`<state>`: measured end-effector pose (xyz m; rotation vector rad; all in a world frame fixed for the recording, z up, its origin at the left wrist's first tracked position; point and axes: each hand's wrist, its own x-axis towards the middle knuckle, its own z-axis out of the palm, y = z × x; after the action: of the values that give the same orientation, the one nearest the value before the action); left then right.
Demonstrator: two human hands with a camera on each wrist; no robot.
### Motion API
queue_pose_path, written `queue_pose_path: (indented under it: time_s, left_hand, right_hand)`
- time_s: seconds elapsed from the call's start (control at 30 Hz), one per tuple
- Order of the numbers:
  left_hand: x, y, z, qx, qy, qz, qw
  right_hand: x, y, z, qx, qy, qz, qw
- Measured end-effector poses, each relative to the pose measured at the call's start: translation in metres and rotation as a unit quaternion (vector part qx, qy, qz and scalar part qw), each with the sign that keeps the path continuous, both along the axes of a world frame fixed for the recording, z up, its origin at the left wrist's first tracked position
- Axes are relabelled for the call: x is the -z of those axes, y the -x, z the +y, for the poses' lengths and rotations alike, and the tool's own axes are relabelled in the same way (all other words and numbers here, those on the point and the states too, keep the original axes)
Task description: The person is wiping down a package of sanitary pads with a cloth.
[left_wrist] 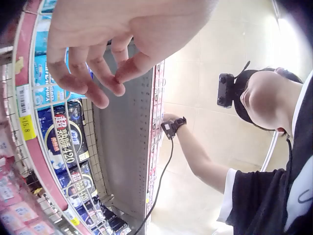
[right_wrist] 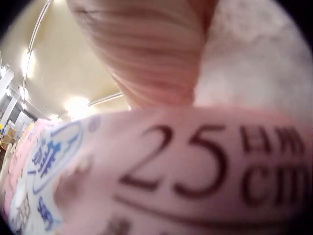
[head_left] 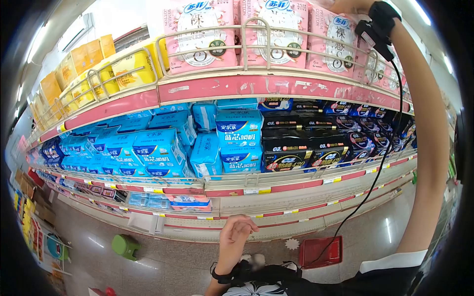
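My right hand reaches up to the top shelf, at the upper edge of a pink pack of sanitary pads. Up close in the right wrist view, the hand lies over the top of a pink pack printed "25 cm"; its fingertips are hidden, so I cannot tell whether they grip it. Low before my body, my left hand hangs with loosely bent fingers and holds nothing. The left wrist view shows that hand in front of the shelving.
A wire rail fronts the top shelf. Below stand blue packs and black packs. Yellow packs are at upper left. On the floor are a red basket and a green stool. A black cable hangs from the right wrist.
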<state>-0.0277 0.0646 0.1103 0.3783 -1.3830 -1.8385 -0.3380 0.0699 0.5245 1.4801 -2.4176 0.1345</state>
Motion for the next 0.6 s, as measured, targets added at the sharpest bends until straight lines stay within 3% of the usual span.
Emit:
queue_pose_path:
  time_s: [0.1, 0.17, 0.27, 0.4, 0.5, 0.57, 0.6]
  left_hand:
    - [0.0, -0.001, -0.001, 0.004, 0.007, 0.003, 1.0]
    - [0.001, -0.001, -0.001, 0.001, -0.004, 0.002, 1.0]
    - [0.002, 0.0, -0.002, 0.0, 0.005, 0.005, 1.0]
    - [-0.004, 0.0, 0.001, 0.005, 0.002, 0.008, 1.0]
    - [-0.005, 0.0, 0.001, 0.017, 0.001, 0.018, 1.0]
    - [-0.002, 0.0, 0.0, 0.015, -0.003, 0.002, 1.0]
    - [-0.002, 0.0, 0.0, 0.015, 0.0, 0.006, 1.0]
  right_hand:
    - [0.003, -0.007, -0.006, 0.05, 0.019, 0.102, 0.993]
    - [0.0, -0.009, -0.007, -0.048, 0.012, 0.185, 0.981]
    - [0.005, 0.001, -0.012, -0.064, 0.075, 0.264, 0.959]
    - [0.013, -0.011, -0.007, -0.08, 0.108, 0.228, 0.964]
    - [0.008, -0.009, -0.004, -0.078, 0.12, 0.294, 0.945]
    - [-0.006, -0.001, 0.003, -0.148, 0.175, 0.18, 0.957]
    - [0.003, -0.012, 0.007, -0.091, 0.26, 0.368, 0.888]
